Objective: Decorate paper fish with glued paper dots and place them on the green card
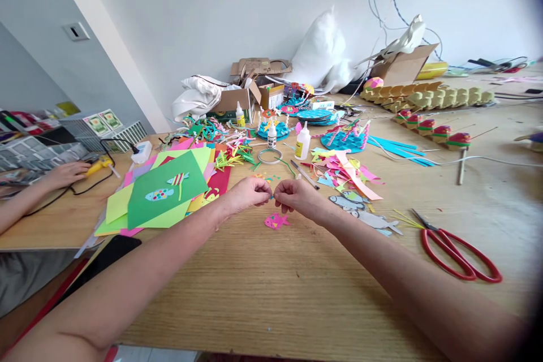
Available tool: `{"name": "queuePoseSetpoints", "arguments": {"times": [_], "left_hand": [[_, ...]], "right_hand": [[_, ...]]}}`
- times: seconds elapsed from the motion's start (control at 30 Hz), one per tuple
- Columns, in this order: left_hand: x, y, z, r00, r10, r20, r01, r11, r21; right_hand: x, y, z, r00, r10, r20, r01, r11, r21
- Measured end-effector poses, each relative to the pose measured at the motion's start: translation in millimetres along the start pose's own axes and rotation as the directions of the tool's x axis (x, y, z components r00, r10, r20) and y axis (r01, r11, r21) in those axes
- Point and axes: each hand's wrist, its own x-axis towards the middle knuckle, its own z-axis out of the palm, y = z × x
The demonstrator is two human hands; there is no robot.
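Observation:
Both of my hands meet fingertip to fingertip over the middle of the wooden table. My left hand is pinched closed, and a speck of blue shows by its fingertips. Opposite it, my right hand is pinched too; whatever it holds is too small to make out. Just below the fingers lies a pink paper fish with small coloured bits on it. Tiny orange and yellow scraps are scattered behind my hands. Grey fish cutouts lie to the right of my right hand.
Red-handled scissors lie at right. Coloured paper sheets carry two paper fish at left. Glue bottles, a tape ring, a pen and paper scraps stand or lie beyond my hands. Another person's hand touches a yellow tool.

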Motion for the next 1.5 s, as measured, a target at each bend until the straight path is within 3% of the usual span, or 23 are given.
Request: {"name": "queuePoseSetpoints", "arguments": {"times": [0.3, 0.57, 0.9, 1.07, 1.13, 1.23, 1.37, 1.5], "left_hand": [[0, -10, 0.9, 1.000, -0.019, -0.001, 0.019, 1.000, -0.005], [-2, -7, 3.0, 0.999, -0.033, 0.008, 0.033, 0.999, -0.016], [-9, -9, 9.9, 0.995, -0.081, 0.060, 0.087, 0.991, -0.106], [-14, -14, 8.7, 0.995, -0.092, 0.025, 0.090, 0.994, 0.069], [-20, -15, 9.6, 0.998, -0.037, -0.053, 0.049, 0.967, 0.250], [-32, -20, 15.3, 0.983, 0.137, -0.120, -0.064, 0.877, 0.476], [-46, -29, 26.2, 0.939, 0.338, -0.067, -0.239, 0.779, 0.580], [-50, -37, 31.2, 0.916, 0.400, -0.017, -0.296, 0.705, 0.644]], "right_hand": [[0, 3, 1, 1.000, 0.015, 0.005, -0.015, 0.996, -0.083], [2, 7, 1, 0.987, -0.157, -0.023, 0.143, 0.943, -0.301], [-3, 3, 3, 0.992, -0.107, 0.058, 0.121, 0.933, -0.339], [-5, 4, 2, 0.992, -0.053, 0.118, 0.093, 0.925, -0.370], [-6, 4, 0, 0.986, -0.018, 0.169, 0.085, 0.914, -0.397], [-9, 0, -1, 0.976, 0.021, 0.218, 0.085, 0.881, -0.465], [-12, -8, 3, 0.969, 0.067, 0.237, 0.082, 0.820, -0.566], [-13, -13, 9, 0.969, 0.120, 0.216, 0.042, 0.780, -0.624]]}}
